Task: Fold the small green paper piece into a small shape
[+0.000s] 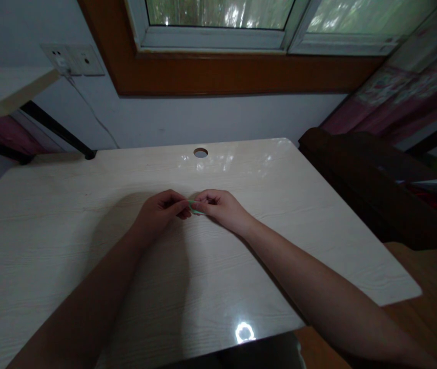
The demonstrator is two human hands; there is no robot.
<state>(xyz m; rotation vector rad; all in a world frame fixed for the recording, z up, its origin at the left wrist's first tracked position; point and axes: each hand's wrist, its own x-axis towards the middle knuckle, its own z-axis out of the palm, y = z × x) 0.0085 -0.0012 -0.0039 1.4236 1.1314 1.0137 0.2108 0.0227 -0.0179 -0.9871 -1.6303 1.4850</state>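
Note:
A small, thin, pale green piece (193,209) is pinched between my two hands just above the tabletop. Its kind is too small to make out, and fingers cover most of it. My left hand (163,211) grips its left end between thumb and forefinger, with the other fingers curled beneath. On the opposite side, my right hand (224,209) is closed on it, thumb on top. The fingertips of both hands nearly meet. Under them is the light wood-grain desk (279,205), where the hands cast a soft shadow to the left.
A round cable hole (201,152) lies near the desk's back edge. Black shelf legs (59,128) stand at the back left, below a wall socket (73,59) with a white cable. Dark wooden furniture (364,179) adjoins the right side. A window is behind.

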